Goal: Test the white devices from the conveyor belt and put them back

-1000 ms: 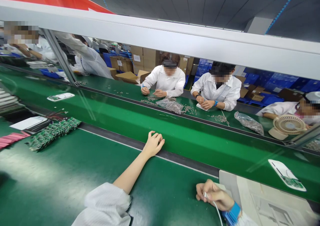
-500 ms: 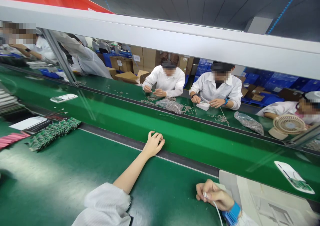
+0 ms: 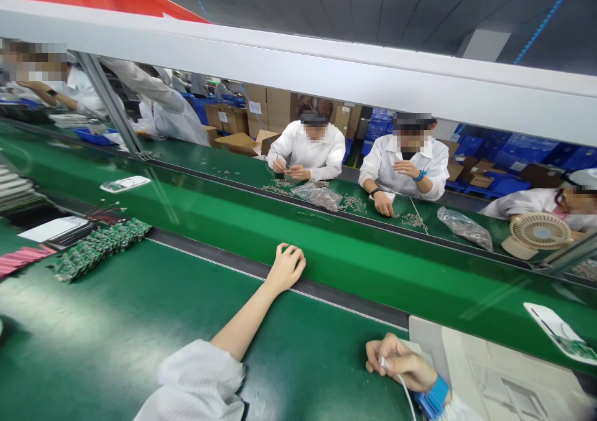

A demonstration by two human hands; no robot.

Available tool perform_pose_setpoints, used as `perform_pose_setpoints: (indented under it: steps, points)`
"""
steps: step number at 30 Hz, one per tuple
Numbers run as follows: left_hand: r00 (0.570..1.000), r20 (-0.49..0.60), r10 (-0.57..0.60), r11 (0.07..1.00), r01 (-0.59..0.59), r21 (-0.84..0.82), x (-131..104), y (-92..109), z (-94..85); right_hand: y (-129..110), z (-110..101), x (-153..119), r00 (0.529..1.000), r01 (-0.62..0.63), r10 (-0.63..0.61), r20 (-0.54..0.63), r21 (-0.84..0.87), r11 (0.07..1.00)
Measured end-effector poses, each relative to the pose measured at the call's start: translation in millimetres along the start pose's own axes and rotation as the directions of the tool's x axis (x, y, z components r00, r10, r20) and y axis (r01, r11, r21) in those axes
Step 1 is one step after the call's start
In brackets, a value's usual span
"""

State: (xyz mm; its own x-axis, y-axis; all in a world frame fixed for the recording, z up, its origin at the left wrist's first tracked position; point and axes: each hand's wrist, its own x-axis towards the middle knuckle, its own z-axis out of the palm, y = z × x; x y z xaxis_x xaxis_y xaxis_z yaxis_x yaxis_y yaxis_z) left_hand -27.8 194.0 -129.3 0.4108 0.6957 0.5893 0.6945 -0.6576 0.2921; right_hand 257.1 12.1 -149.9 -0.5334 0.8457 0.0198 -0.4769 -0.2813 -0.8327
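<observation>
My left hand (image 3: 285, 268) rests on the dark strip along the near edge of the green conveyor belt (image 3: 354, 247). Its fingers are loosely bent and apart, and nothing shows in them. At the lower right, my right hand (image 3: 396, 362) is closed over the green worktop (image 3: 298, 371), pinching the end of a white cable (image 3: 407, 393) between thumb and fingers. The cable runs down out of view. A blue band (image 3: 433, 397) circles that wrist. On the belt at right lies a white panel (image 3: 550, 321) with a green circuit board on it.
Green circuit boards (image 3: 100, 247) lie in a row at left, near pink pieces (image 3: 23, 259). Another white panel (image 3: 125, 184) rides the belt. Across it, co-workers handle small parts beside plastic bags (image 3: 319, 197) and a fan (image 3: 540, 234). A white beam (image 3: 298, 66) spans above.
Both white panels have shifted right with the belt. A co-worker opposite has lowered one hand towards the small parts and raised the other. My hands have stayed in place.
</observation>
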Motion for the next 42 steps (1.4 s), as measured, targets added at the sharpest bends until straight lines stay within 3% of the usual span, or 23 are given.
perform_pose_setpoints:
  steps: [8, 20, 27, 42]
  points:
    - [0.999, 0.029, 0.022, 1.0, -0.021, -0.003, 0.2, -0.7, 0.0, -0.1, 1.8, 0.2, 1.0, 0.0, 0.0, -0.006, 0.002, 1.0]
    - [0.999, -0.052, 0.012, 1.0, -0.012, -0.013, 0.0, 1.2, -1.1, -2.4, 4.7, 1.4, 1.0, 0.002, -0.002, -0.005, 0.005, 1.0]
    - [1.0, 0.008, 0.007, 1.0, -0.007, 0.007, 0.1, -0.2, 1.8, -2.0, 5.5, 0.9, 1.0, -0.002, 0.002, -0.02, 0.004, 1.0]
    - [0.999, 0.032, 0.005, 0.999, -0.003, -0.049, -0.4, -1.3, 2.4, -2.2, 4.2, 0.7, 1.0, -0.01, 0.009, -0.019, -0.017, 1.0]
